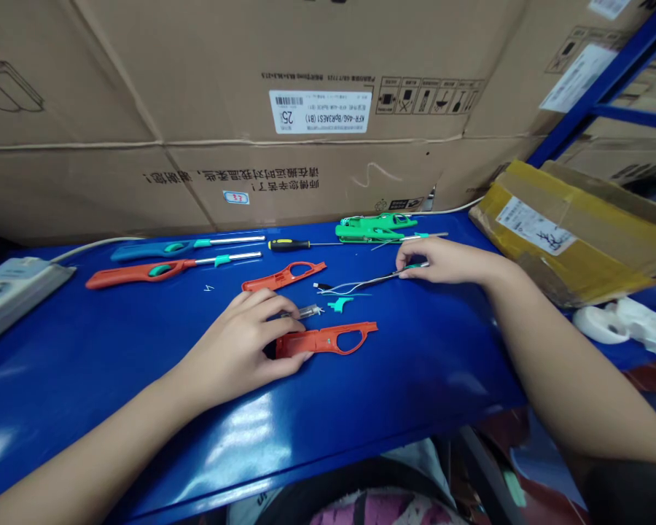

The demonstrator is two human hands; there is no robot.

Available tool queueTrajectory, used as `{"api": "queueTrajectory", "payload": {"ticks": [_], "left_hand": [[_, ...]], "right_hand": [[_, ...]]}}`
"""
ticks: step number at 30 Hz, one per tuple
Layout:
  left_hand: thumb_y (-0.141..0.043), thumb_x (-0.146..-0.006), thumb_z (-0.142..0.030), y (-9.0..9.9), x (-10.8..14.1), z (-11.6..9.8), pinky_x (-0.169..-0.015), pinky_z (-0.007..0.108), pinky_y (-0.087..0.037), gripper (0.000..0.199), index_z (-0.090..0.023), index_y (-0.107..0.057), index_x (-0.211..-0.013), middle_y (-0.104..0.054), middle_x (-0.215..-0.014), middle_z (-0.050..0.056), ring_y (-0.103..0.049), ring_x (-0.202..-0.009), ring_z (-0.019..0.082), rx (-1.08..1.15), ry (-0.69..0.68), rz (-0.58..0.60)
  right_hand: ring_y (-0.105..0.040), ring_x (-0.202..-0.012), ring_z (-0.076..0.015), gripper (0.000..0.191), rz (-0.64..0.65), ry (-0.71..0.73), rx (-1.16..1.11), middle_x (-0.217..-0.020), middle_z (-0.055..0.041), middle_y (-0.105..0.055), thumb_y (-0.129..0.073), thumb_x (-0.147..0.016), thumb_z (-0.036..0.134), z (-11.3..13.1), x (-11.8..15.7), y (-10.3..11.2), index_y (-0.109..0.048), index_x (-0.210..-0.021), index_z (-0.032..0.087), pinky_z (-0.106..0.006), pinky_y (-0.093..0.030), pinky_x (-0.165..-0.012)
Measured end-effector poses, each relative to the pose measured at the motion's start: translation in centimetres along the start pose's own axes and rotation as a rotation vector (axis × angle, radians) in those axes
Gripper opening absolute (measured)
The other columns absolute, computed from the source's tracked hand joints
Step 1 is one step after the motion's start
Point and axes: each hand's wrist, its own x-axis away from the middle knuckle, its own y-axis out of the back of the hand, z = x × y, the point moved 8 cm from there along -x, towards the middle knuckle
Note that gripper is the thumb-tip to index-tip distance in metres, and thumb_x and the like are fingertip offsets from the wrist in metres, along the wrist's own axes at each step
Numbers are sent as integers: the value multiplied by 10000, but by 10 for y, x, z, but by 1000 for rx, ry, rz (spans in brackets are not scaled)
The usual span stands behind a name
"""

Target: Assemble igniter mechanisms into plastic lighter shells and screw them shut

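My left hand (256,339) is closed on the left end of an orange lighter shell half (328,340), near the table's middle. A small clear fuel tube (309,312) lies at its fingertips. My right hand (429,261) pinches the right end of a thin metal rod with wires (361,282), whose black tip points left. Between the hands sits a teal trigger piece (340,304). Another orange shell half (283,276) lies just behind my left hand.
An orange lighter (142,273), a blue lighter (156,250), a screwdriver (289,245) and green shell parts (375,229) line the back of the blue table (404,386). A power strip (22,292) is left; a taped box (557,233) right.
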Motion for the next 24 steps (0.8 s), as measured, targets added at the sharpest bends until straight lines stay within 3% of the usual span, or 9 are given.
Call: {"api": "queueTrajectory", "payload": {"ticks": [8,14,21,24], "left_hand": [[-601,-967,-247,5,-9,-1,-957,364,-497,220,-202,-694,-1162,-703,-1110,70,-625,-1069,213,161,31,-191],[-585,-983,-319,-9,-42,-6,-992,452,-472,357,-180,-628,-1309,-671,-1271,107,-592,-1156,273,25,-1,-87],[-647,-953,-286,-27,-68,3,-916,460,-453,131,-215,-737,-1014,-752,-1001,43,-637,-1005,262,100,27,-46],[-640,-959,-285,-30,-67,3,-906,439,-455,138,-209,-739,-1019,-755,-984,43,-643,-966,242,120,16,-77]], "right_hand": [[-592,-803,-181,141,81,70,-56,-969,-61,-669,-563,-904,318,29,5,-16,-619,-947,196,-281,-442,-670],[-580,-807,-163,93,94,141,-63,-951,-44,-665,-593,-907,271,44,6,-22,-621,-938,187,-267,-435,-688],[-561,-727,-141,109,101,112,-87,-886,-25,-675,-600,-918,285,46,9,-17,-641,-939,186,-252,-413,-634],[-558,-720,-141,111,88,132,-103,-879,-29,-675,-601,-919,282,50,8,-17,-642,-938,180,-250,-411,-626]]}}
